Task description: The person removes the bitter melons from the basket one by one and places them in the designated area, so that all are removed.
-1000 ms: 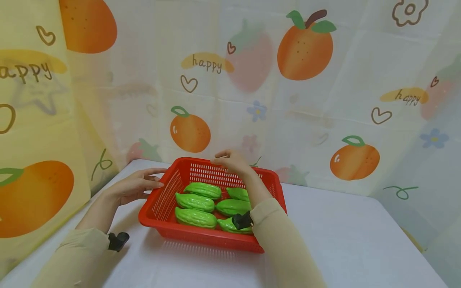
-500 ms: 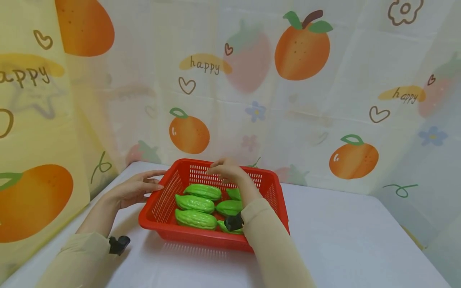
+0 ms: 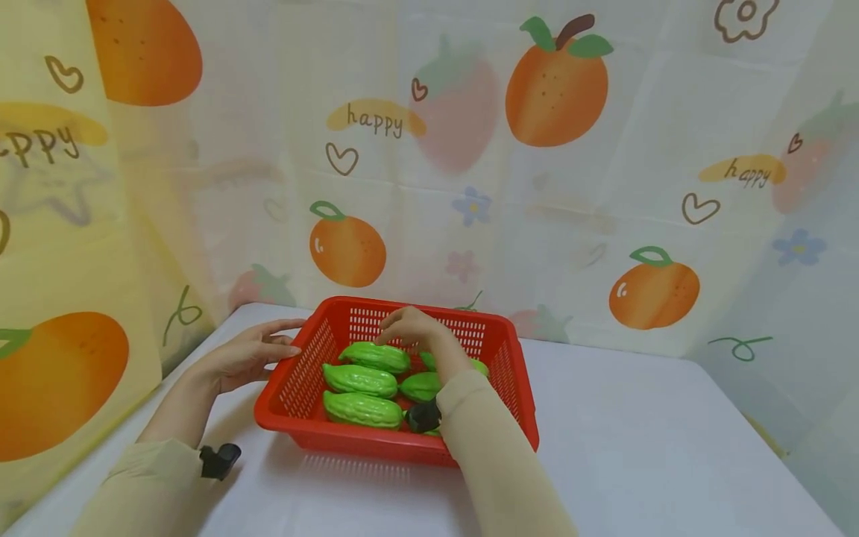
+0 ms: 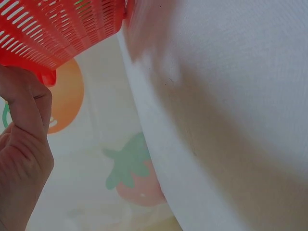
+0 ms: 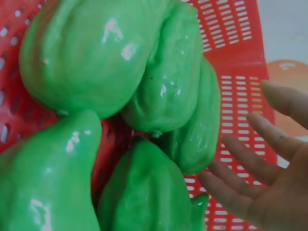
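Observation:
A red slotted plastic basket [image 3: 335, 431] holds several glossy green ridged gourds, shaped like bitter melons, lying in two columns. My left hand [image 3: 244, 356] holds the basket's left rim, with a digit over the edge; in the left wrist view, its bent fingers meet the rim beside the slotted wall [image 4: 91, 29]. Over the basket's inside, my right hand [image 3: 417, 332] reaches down, fingertips close to the back-left bitter melon [image 3: 376, 358]. In the right wrist view, its fingers [image 5: 257, 161] are spread beside the farthest bitter melon [image 5: 204, 130]. My right forearm partly hides the right column.
The basket stands on a white-covered table [image 3: 617, 432]. Behind it hangs a pale curtain [image 3: 537, 276] printed with oranges and strawberries; a yellowish printed panel [image 3: 60, 261] stands at the left. Black wrist cameras [image 3: 220, 461] sit at both cuffs.
My right hand has moved down from the basket's back rim into the basket, toward the back-left bitter melon. The left hand stays at the left rim. The head view has shifted slightly.

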`<state>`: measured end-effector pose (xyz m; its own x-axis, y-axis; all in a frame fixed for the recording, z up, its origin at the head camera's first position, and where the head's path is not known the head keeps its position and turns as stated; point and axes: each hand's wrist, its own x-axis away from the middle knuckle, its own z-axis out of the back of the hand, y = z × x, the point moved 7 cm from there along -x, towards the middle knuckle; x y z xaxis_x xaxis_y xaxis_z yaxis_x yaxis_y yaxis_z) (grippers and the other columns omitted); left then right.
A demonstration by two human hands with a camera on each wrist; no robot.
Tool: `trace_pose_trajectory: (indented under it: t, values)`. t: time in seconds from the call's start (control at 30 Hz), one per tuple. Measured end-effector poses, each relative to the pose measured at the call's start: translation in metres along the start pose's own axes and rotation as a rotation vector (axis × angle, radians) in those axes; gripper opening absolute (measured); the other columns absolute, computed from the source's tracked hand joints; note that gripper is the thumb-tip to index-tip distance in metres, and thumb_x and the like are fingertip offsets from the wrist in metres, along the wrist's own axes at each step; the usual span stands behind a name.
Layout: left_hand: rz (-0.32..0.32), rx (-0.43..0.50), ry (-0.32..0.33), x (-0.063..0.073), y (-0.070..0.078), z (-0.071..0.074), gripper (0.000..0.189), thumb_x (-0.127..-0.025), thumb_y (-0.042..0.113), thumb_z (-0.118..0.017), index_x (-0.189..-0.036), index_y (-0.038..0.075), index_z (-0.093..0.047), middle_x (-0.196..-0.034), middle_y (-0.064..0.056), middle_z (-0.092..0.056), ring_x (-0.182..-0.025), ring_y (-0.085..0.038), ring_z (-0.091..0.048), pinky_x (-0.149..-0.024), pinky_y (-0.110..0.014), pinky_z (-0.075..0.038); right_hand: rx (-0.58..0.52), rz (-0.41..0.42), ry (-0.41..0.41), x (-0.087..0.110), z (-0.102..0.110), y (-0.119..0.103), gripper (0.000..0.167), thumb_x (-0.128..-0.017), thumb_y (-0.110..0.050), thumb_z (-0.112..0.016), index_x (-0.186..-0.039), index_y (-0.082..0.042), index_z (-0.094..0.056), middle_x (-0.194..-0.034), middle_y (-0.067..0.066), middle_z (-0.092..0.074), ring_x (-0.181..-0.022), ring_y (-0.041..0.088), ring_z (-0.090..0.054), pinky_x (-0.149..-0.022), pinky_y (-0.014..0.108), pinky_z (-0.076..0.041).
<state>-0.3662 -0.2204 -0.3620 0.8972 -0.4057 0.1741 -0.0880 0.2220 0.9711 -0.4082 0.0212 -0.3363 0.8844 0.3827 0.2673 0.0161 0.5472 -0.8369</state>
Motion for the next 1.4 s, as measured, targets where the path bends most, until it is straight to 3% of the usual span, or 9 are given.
trace_pose_trajectory:
  t: [0.13,0.37,0.5,0.6,0.77,1.07,1.4]
  values:
    - [-0.002,-0.004,-0.001,0.0,-0.002,0.001,0.075,-0.098,0.022,-0.058,-0.157,0.009,-0.015,-0.109,0.001,-0.063,-0.096,-0.014,-0.067,-0.087,-0.04,-0.061,0.029,0.022,-0.005,-0.001,-0.002,0.003,0.05,-0.09,-0.015,-0.069,-0.138,-0.007,-0.055,-0.15,0.013,-0.047,-0.138,0.039,-0.046,-0.111,0.058,-0.042]
    - [-0.002,0.002,-0.012,0.0,-0.002,0.001,0.074,-0.098,0.022,-0.058,-0.157,0.009,-0.015,-0.108,0.001,-0.063,-0.096,-0.014,-0.066,-0.087,-0.039,-0.061,0.152,0.032,-0.053,-0.002,-0.007,0.01,0.05,-0.089,-0.01,-0.069,-0.137,-0.008,-0.057,-0.15,0.013,-0.046,-0.133,0.034,-0.05,-0.105,0.056,-0.048]
    - [-0.013,0.007,-0.02,0.002,0.0,0.0,0.074,-0.098,0.022,-0.058,-0.157,0.008,-0.015,-0.107,0.002,-0.064,-0.096,-0.013,-0.067,-0.086,-0.038,-0.061,0.218,0.053,-0.079,0.0,-0.01,0.01,0.049,-0.089,-0.004,-0.068,-0.137,-0.01,-0.058,-0.152,0.013,-0.045,-0.11,0.023,-0.05,-0.091,0.044,-0.05]
    - [-0.016,0.006,-0.019,0.003,0.0,0.0,0.073,-0.099,0.022,-0.057,-0.157,0.009,-0.015,-0.107,0.003,-0.064,-0.095,-0.013,-0.068,-0.086,-0.038,-0.061,0.224,0.053,-0.095,0.002,-0.011,0.011,0.05,-0.089,0.003,-0.064,-0.136,-0.011,-0.059,-0.152,0.013,-0.044,-0.087,0.019,-0.042,-0.077,0.038,-0.043]
    - [-0.023,0.01,-0.026,0.002,-0.001,0.001,0.072,-0.099,0.021,-0.057,-0.157,0.009,-0.016,-0.107,0.004,-0.064,-0.095,-0.013,-0.068,-0.086,-0.038,-0.061,0.207,0.034,-0.123,0.002,-0.013,0.013,0.054,-0.089,0.011,-0.058,-0.138,-0.013,-0.058,-0.147,0.014,-0.045,-0.058,0.015,-0.025,-0.066,0.036,-0.034]
    - [-0.021,0.011,-0.029,0.002,0.001,-0.001,0.073,-0.099,0.021,-0.057,-0.156,0.008,-0.015,-0.105,0.004,-0.063,-0.095,-0.013,-0.067,-0.087,-0.039,-0.061,0.235,0.008,-0.152,0.0,-0.013,0.017,0.059,-0.089,0.012,-0.056,-0.141,-0.016,-0.055,-0.145,0.013,-0.042,-0.056,0.016,-0.031,-0.062,0.032,-0.035]
    - [-0.019,0.012,-0.03,0.001,0.0,0.0,0.071,-0.099,0.021,-0.057,-0.156,0.008,-0.016,-0.106,0.005,-0.064,-0.096,-0.013,-0.067,-0.088,-0.039,-0.06,0.3,0.047,-0.135,0.0,-0.013,0.013,0.055,-0.091,0.008,-0.058,-0.141,-0.014,-0.054,-0.143,0.013,-0.045,-0.057,0.017,-0.036,-0.062,0.032,-0.039]
